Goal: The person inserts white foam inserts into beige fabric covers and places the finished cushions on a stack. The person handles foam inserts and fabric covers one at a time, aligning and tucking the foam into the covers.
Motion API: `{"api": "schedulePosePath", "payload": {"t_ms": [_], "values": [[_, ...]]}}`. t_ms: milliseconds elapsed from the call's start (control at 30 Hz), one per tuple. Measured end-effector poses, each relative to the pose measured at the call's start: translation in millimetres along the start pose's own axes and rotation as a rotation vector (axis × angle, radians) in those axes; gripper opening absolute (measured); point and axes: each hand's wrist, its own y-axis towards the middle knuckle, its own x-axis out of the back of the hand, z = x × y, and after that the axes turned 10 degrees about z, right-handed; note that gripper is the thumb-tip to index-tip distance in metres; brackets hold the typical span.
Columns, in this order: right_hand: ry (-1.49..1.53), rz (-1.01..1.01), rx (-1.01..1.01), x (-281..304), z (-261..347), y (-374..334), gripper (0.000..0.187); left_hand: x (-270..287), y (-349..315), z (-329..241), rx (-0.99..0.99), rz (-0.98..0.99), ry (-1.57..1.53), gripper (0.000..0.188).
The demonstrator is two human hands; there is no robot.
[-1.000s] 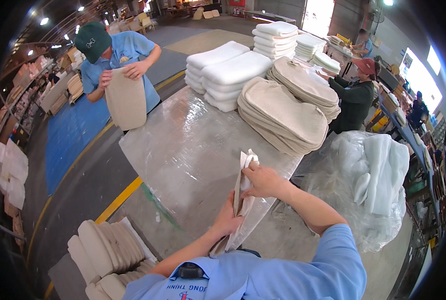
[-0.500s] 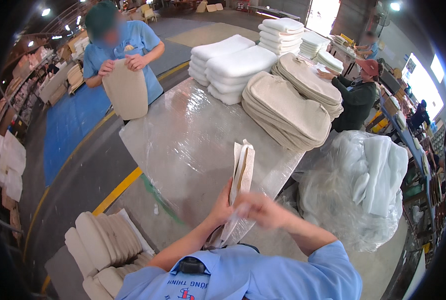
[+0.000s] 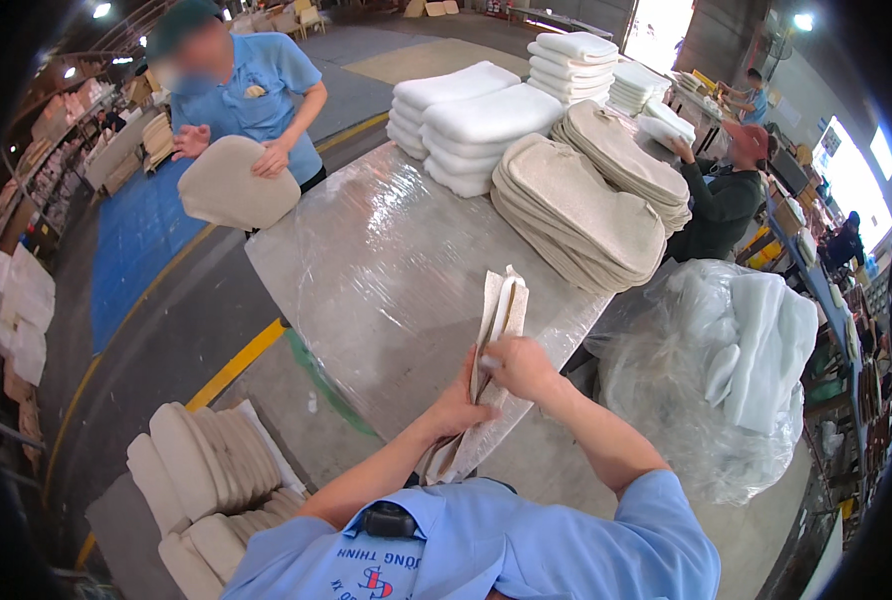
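Note:
A beige fabric cushion cover (image 3: 517, 312) stands on its edge at the near side of the plastic-wrapped table (image 3: 366, 265), its long opening facing up. A strip of white padding (image 3: 506, 296) shows between its two sides. My left hand (image 3: 456, 405) grips the cover from the left, thumb across it. My right hand (image 3: 522, 368) is closed at the opening, fingers curled on the cover's edge; whether they also pinch the padding is hidden. The cover's lower end reaches toward my shirt.
Beige cushion covers (image 3: 576, 205) and folded white padding (image 3: 491, 120) are stacked at the table's far side. Clear bags of white padding (image 3: 711, 380) stand right, beige cushions (image 3: 201, 460) lower left. A co-worker (image 3: 266, 90) handles a beige cushion (image 3: 236, 185) far left; another person (image 3: 721, 195) works far right.
My right hand has come down onto the cover's opening, and the cover has shifted slightly right. The far-left co-worker has turned the cushion and taken one hand off it.

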Motion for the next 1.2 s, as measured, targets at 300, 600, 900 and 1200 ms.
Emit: {"api": "schedulePosePath", "payload": {"t_ms": [300,600,900,1200], "values": [[1.292,-0.596,0.051,68.9,-40.4,-4.1,0.018,-1.1,2.1,-0.3,-0.009,-0.067,-0.174,0.13],[-0.238,-0.02,0.001,-8.4,-7.0,29.0,0.024,10.0,6.0,29.1,-0.067,-0.078,-0.043,0.12],[1.008,-0.761,-0.085,61.8,-71.7,36.0,0.013,8.1,12.4,13.8,-0.179,-0.038,0.161,0.11],[0.765,-0.366,0.194,18.2,6.8,37.8,0.044,-5.1,31.2,6.2,-0.135,-0.349,0.701,0.085]]}}
